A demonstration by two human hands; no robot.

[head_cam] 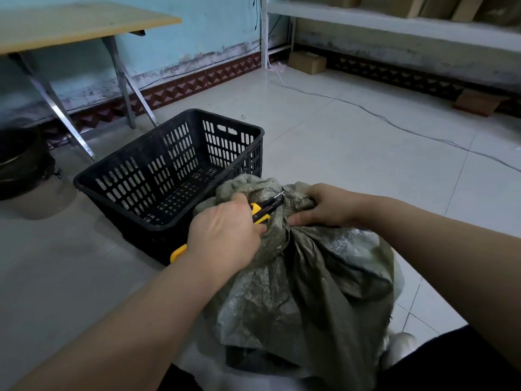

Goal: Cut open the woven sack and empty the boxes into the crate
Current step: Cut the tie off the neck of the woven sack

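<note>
A grey-green woven sack (310, 283) stands on the floor in front of me, its neck bunched and tied at the top. My left hand (225, 232) grips a yellow and black utility knife (265, 208), whose blade tip touches the tied neck. My right hand (324, 206) clutches the bunched sack neck from the right side. A black slotted plastic crate (118, 176) sits on the floor just left of the sack, with nothing inside it. No boxes show; the sack hides its contents.
A folding table (70, 24) with metal legs stands at the back left. A dark round object (19, 162) lies at the far left. Shelving (394, 21) with cardboard boxes lines the right wall. A cable (394, 122) runs across the tiled floor.
</note>
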